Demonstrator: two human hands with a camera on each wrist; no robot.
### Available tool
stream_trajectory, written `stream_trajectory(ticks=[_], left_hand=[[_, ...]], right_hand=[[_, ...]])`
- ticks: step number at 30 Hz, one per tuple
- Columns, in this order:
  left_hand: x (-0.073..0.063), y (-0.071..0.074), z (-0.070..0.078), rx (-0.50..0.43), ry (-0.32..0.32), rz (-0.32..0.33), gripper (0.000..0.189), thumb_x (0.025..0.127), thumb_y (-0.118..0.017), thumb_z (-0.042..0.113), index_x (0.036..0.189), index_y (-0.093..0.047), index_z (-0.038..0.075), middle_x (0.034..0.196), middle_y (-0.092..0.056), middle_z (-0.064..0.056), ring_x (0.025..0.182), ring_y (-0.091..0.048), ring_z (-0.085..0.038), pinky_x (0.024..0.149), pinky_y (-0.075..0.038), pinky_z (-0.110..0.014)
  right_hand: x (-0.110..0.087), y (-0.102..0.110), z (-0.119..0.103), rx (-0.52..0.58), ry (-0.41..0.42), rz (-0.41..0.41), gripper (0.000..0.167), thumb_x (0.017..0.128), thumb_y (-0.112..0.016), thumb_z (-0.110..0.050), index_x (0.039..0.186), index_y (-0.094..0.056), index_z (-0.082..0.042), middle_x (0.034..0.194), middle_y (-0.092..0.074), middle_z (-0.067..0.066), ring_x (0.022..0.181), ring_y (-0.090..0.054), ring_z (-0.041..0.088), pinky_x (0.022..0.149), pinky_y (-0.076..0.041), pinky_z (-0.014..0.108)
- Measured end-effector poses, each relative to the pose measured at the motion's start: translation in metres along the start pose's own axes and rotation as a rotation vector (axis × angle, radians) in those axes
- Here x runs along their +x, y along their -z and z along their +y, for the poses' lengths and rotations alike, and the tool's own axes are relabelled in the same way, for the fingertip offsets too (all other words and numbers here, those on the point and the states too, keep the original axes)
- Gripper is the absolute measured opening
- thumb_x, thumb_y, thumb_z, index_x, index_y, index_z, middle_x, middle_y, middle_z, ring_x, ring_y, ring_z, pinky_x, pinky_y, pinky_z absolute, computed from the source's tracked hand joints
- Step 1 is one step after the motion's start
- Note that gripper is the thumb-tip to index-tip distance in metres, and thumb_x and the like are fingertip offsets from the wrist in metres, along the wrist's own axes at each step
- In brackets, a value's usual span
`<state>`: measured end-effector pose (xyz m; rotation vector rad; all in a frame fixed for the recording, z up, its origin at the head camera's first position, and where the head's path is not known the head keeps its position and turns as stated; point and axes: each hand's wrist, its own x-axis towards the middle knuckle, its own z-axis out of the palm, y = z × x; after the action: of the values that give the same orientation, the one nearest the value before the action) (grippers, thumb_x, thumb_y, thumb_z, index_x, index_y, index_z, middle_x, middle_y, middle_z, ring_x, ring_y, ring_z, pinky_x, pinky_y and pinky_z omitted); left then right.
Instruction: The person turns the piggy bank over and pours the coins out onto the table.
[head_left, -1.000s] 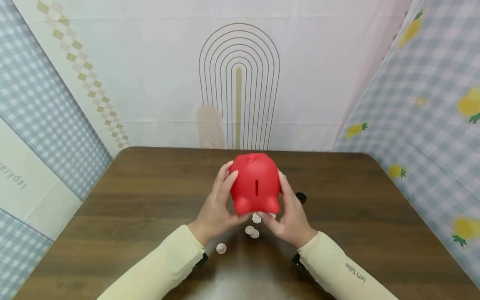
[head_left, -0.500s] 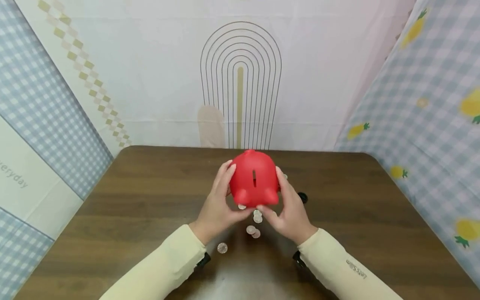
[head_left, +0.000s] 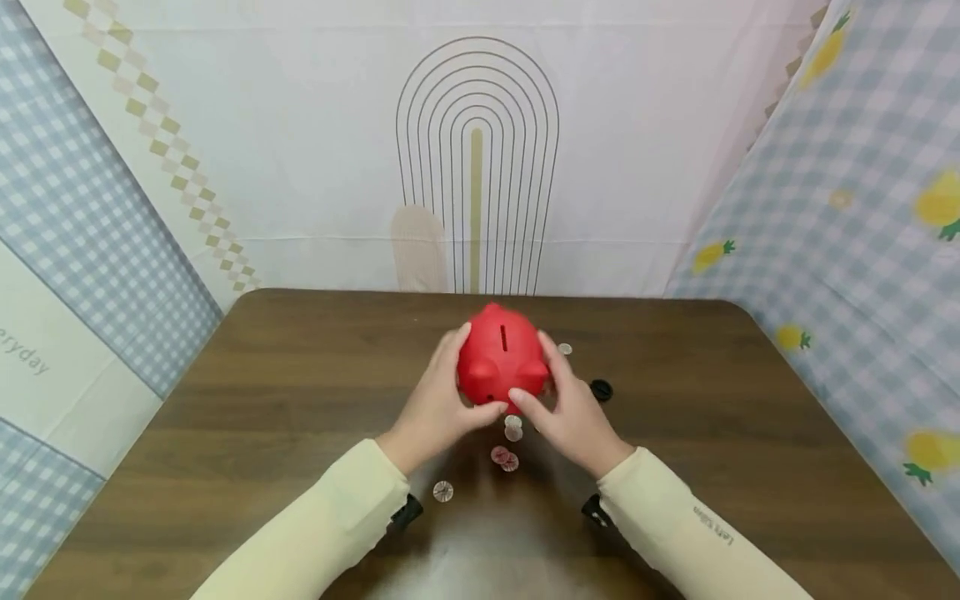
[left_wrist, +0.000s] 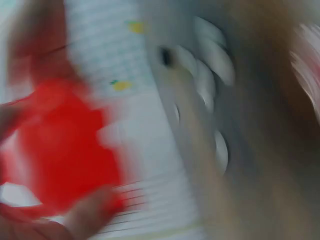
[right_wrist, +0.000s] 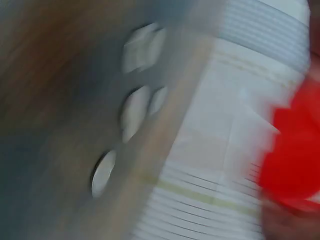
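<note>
Between both hands is a red piggy bank, its coin slot facing up and its two ears toward the person. My left hand grips its left side, with the thumb across the near side. On the opposite side, my right hand holds it the same way, thumb tip close to the left one. Both wrist views blur the piggy bank, which is held up over the table. Below it lie a pair of overlapping coins and more silvery coins close to its near side.
A single coin lies by the left wrist, another coin beyond the right fingers. A black round cap sits right of the right hand. The brown wooden table meets patterned cloth at the back and sides.
The piggy bank has tilted in both hands: its slot has moved up and away, and its near face has come into view. The coin beyond the right fingers shows more fully.
</note>
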<state>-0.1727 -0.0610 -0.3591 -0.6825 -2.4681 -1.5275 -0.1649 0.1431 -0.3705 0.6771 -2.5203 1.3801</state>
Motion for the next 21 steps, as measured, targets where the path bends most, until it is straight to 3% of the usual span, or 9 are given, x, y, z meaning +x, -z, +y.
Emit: stream_trajectory(ticks=[2, 4, 9, 10, 12, 15, 17, 19, 21], left_hand=[[0.001, 0.000, -0.001, -0.012, 0.128, -0.048, 0.091, 0.074, -0.083, 0.019, 0.147, -0.030, 0.010, 0.137, -0.046, -0.008, 0.115, -0.053, -0.026, 0.084, -0.056, -0.040], [0.000, -0.001, -0.004, -0.024, 0.169, -0.064, 0.091, 0.074, -0.084, 0.019, 0.147, -0.030, 0.012, 0.137, -0.047, -0.005, 0.114, -0.053, -0.024, 0.083, -0.056, -0.038], [-0.003, -0.001, -0.005, 0.010, -0.183, 0.039, 0.094, 0.069, -0.084, 0.006, 0.145, -0.029, 0.007, 0.146, -0.034, -0.013, 0.123, -0.048, -0.031, 0.088, -0.054, -0.042], [-0.002, -0.002, -0.005, 0.024, -0.207, 0.056, 0.094, 0.069, -0.085, 0.006, 0.145, -0.029, 0.007, 0.147, -0.032, -0.013, 0.123, -0.047, -0.031, 0.089, -0.053, -0.042], [-0.001, -0.003, -0.005, 0.008, -0.158, 0.030, 0.093, 0.070, -0.084, 0.009, 0.145, -0.030, 0.007, 0.146, -0.034, -0.014, 0.123, -0.047, -0.032, 0.089, -0.053, -0.044], [0.002, -0.009, -0.008, -0.048, 0.064, -0.056, 0.093, 0.073, -0.083, 0.016, 0.148, -0.029, 0.011, 0.143, -0.040, -0.007, 0.121, -0.049, -0.027, 0.087, -0.054, -0.041], [0.003, -0.011, -0.009, -0.073, 0.145, -0.085, 0.092, 0.074, -0.083, 0.017, 0.149, -0.028, 0.014, 0.141, -0.042, -0.003, 0.119, -0.050, -0.024, 0.086, -0.055, -0.039], [0.001, -0.012, -0.007, -0.069, 0.098, -0.057, 0.095, 0.073, -0.083, 0.014, 0.149, -0.027, 0.014, 0.144, -0.039, -0.002, 0.120, -0.049, -0.022, 0.087, -0.054, -0.037], [-0.001, -0.010, -0.004, -0.042, -0.030, -0.002, 0.096, 0.071, -0.084, 0.009, 0.148, -0.028, 0.011, 0.148, -0.034, -0.005, 0.123, -0.047, -0.025, 0.088, -0.054, -0.038]], right_hand=[[0.000, 0.000, 0.000, 0.048, -0.127, -0.061, 0.080, 0.089, -0.069, -0.032, 0.151, -0.024, -0.008, 0.135, -0.054, 0.016, 0.112, -0.060, 0.028, 0.085, -0.055, 0.041], [-0.001, 0.000, 0.000, 0.071, -0.181, -0.082, 0.079, 0.089, -0.068, -0.035, 0.151, -0.024, -0.011, 0.137, -0.053, 0.013, 0.112, -0.059, 0.026, 0.086, -0.055, 0.040], [-0.005, -0.001, 0.003, -0.001, 0.130, 0.064, 0.091, 0.081, -0.077, -0.017, 0.151, -0.021, -0.005, 0.134, -0.052, 0.014, 0.108, -0.057, 0.027, 0.086, -0.053, 0.046], [-0.005, -0.001, 0.004, -0.016, 0.161, 0.085, 0.091, 0.081, -0.077, -0.016, 0.151, -0.021, -0.005, 0.134, -0.052, 0.015, 0.109, -0.057, 0.028, 0.087, -0.053, 0.046], [-0.004, 0.000, 0.005, 0.012, 0.125, 0.069, 0.088, 0.082, -0.077, -0.019, 0.150, -0.024, -0.004, 0.134, -0.052, 0.016, 0.111, -0.058, 0.029, 0.088, -0.053, 0.043], [-0.006, 0.003, 0.008, 0.079, -0.086, -0.002, 0.083, 0.086, -0.073, -0.028, 0.150, -0.025, -0.008, 0.139, -0.050, 0.014, 0.115, -0.058, 0.030, 0.090, -0.053, 0.040], [-0.007, 0.004, 0.007, 0.101, -0.172, -0.033, 0.081, 0.088, -0.071, -0.030, 0.151, -0.025, -0.011, 0.142, -0.048, 0.013, 0.115, -0.059, 0.030, 0.088, -0.054, 0.041], [-0.008, 0.004, 0.005, 0.056, -0.113, -0.010, 0.084, 0.087, -0.073, -0.028, 0.151, -0.023, -0.011, 0.140, -0.049, 0.011, 0.113, -0.059, 0.027, 0.087, -0.054, 0.041], [-0.008, 0.004, 0.003, 0.006, 0.038, 0.048, 0.087, 0.084, -0.075, -0.021, 0.152, -0.022, -0.009, 0.137, -0.051, 0.012, 0.110, -0.058, 0.025, 0.087, -0.054, 0.042]])
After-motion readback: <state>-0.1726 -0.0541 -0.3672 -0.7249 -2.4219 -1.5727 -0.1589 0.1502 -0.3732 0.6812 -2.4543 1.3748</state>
